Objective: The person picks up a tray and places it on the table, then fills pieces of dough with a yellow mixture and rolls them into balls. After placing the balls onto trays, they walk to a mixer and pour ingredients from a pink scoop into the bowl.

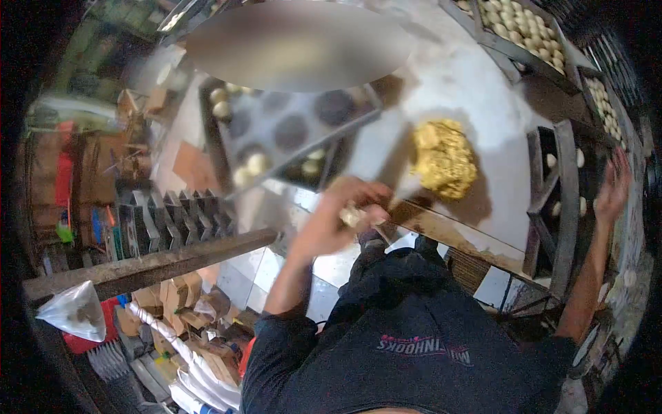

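My left hand is curled round a small pale piece of dough and is held over the front edge of the work table. A yellow, glossy, crumpled lump lies on the table to the right of this hand. At the far right my right hand has its fingers stretched out, beside a dark tray with several pale dough pieces. Nothing shows in its grip.
A tilted metal tray with round dough balls is at the upper left, partly under a blurred patch. Filled trays stand at the upper right. A metal rack, a wooden beam and a plastic bag are on the left.
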Tool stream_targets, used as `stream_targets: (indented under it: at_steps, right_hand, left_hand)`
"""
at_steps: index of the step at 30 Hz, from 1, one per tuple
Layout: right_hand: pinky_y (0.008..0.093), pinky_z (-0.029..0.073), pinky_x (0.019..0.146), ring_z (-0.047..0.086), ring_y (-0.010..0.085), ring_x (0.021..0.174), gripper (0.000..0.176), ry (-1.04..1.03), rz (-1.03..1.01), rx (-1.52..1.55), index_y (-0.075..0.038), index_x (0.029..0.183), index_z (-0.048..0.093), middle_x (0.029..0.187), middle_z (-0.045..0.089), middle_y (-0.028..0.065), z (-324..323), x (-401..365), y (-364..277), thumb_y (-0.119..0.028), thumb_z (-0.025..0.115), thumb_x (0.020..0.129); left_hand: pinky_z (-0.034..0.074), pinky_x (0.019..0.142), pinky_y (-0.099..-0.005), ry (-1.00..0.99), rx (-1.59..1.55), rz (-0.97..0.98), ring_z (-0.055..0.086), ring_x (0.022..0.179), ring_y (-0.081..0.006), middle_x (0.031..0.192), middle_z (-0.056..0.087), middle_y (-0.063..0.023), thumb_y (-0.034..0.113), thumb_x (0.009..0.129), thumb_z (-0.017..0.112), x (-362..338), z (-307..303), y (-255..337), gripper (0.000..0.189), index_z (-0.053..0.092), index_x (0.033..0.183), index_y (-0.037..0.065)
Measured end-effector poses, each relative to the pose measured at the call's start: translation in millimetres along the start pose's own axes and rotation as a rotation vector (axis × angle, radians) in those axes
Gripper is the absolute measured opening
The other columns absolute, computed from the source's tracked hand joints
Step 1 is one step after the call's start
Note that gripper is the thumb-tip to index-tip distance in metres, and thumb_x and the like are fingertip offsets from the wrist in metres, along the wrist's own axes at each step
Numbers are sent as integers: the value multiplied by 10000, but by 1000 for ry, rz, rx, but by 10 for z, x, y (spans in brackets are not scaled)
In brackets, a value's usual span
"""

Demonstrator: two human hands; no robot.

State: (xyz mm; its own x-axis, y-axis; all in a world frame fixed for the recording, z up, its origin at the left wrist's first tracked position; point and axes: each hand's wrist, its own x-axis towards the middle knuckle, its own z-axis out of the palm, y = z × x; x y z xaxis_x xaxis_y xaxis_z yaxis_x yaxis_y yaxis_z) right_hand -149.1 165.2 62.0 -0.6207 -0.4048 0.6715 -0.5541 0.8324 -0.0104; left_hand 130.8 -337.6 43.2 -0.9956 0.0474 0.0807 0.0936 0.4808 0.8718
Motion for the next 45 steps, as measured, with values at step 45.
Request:
stream_targets:
  at_steps: [45]
  right_hand:
    - [401, 437, 810, 535, 296, 915, 368, -67, 59, 1020, -24, 965, 639, 816, 560, 146, -188, -710, -4223, -307, 404, 974]
  left_hand:
    - [494, 758, -295, 422, -490, -123, 623, 891, -155, 1006, 653, -135, 242, 982, 509, -1111, 865, 536, 327, 611, 1117, -37]
